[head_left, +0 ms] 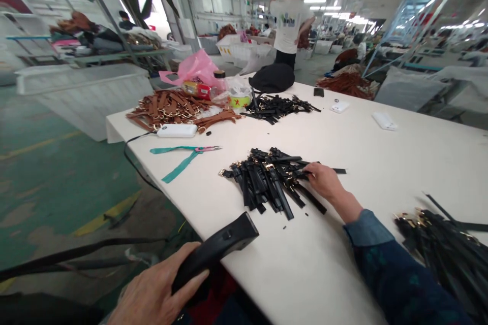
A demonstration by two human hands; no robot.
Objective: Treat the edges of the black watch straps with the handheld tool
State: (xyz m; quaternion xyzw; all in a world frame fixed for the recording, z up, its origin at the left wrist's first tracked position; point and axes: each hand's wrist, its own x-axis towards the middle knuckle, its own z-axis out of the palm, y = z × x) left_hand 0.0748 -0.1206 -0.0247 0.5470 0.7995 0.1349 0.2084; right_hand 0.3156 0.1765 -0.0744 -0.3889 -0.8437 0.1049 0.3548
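My left hand [158, 284] is wrapped round a black curved hand-held device [219, 244] with a squared-off end, at the table's near edge. I cannot tell exactly what kind of device it is. Out over the table, my right hand [326, 183] reaches to the right side of a pile of black straps with gold buckles [263, 180]. Its fingers are closed on a black buckle strap [305, 172] there, though the fingertips partly hide it. Small black scraps [284, 227] lie in front of the pile.
Green-handled snips [190, 155] and a white power bank [177, 130] lie left. Behind are brown straps [168, 106], more black straps [280, 106], a pink bag [198, 68] and a black cap [272, 77]. Another strap pile [446, 244] lies right. A person [286, 20] stands beyond.
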